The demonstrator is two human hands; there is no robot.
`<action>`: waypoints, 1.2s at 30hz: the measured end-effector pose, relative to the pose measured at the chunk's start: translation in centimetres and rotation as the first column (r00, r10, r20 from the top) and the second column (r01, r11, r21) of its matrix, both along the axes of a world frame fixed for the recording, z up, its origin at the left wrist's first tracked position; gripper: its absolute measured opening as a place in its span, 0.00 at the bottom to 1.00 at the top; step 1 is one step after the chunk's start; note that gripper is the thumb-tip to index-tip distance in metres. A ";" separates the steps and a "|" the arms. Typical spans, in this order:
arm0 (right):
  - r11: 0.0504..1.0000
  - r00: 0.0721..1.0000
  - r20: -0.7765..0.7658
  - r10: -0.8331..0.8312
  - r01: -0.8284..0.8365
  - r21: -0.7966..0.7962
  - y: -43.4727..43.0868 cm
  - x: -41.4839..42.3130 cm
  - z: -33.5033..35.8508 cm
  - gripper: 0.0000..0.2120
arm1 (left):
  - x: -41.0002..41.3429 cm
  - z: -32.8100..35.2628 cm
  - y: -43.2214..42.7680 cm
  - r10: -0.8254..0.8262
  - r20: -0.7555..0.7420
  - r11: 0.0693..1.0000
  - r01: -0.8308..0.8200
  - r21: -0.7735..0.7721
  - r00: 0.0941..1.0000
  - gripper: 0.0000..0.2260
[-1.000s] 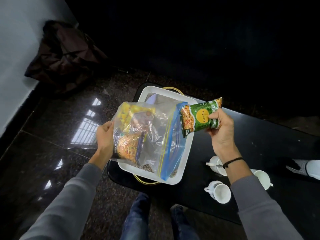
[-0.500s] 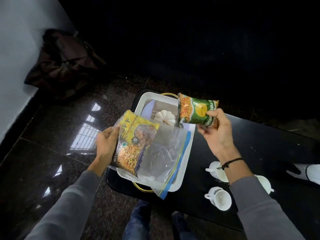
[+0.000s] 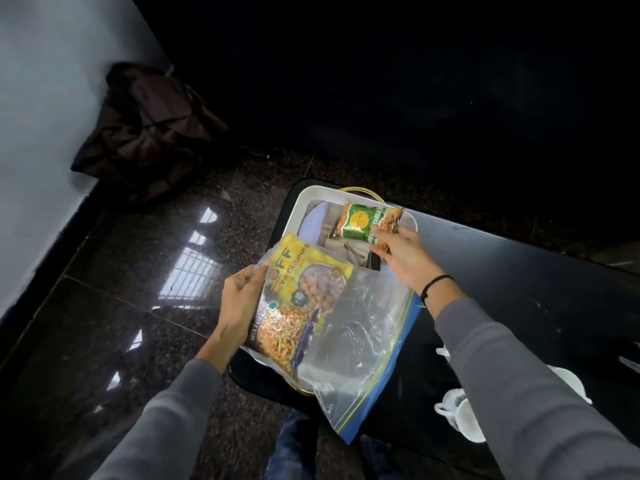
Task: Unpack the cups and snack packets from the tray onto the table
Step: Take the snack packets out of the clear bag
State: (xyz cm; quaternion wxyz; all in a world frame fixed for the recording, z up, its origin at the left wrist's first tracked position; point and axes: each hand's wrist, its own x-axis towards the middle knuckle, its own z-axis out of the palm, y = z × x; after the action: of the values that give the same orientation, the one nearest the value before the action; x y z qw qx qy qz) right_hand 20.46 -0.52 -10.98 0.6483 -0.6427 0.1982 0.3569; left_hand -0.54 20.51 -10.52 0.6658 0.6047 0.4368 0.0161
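Green packet (image 3: 367, 221) with a yellow disc; yellow packet (image 3: 304, 271); clear bag (image 3: 360, 344) edged blue; white tray (image 3: 297, 209); black table (image 3: 512, 271)

Cups (image 3: 462, 415) partly hidden behind right sleeve (image 3: 519, 375); perhaps three.

I hold a green snack packet (image 3: 367, 222) over the far end of the white tray (image 3: 298, 208), which sits at the left end of the black table (image 3: 526, 271). Nearer, a clear zip bag (image 3: 363, 334) holds a yellow packet (image 3: 306, 275) and a mixture packet (image 3: 280, 332). White cups (image 3: 462, 415) stand on the table, near right.
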 end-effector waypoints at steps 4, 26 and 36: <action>0.945 0.985 0.121 0.120 -0.076 -0.319 -1.1 -0.3 0.0 0.08 | 0.2 0.2 -0.7 0.024 0.022 1.000 -0.024 -0.005 0.999 0.18; 0.980 0.974 -0.102 0.201 -0.201 0.014 -6.3 -11.4 13.0 0.10 | 1.1 6.2 -5.1 0.192 0.029 0.973 -0.186 -0.134 0.981 0.12; 0.762 0.775 -0.104 0.623 -0.632 -0.141 -2.1 -12.3 14.4 0.07 | 2.1 6.7 -6.8 0.042 0.017 0.998 -0.043 0.055 0.999 0.12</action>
State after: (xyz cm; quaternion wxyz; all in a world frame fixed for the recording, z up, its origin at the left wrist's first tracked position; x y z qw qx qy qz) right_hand 8.19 -2.58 3.45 0.4298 -0.7148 0.0177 0.5514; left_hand 1.57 13.67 -3.85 0.6518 0.6132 0.4438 0.0472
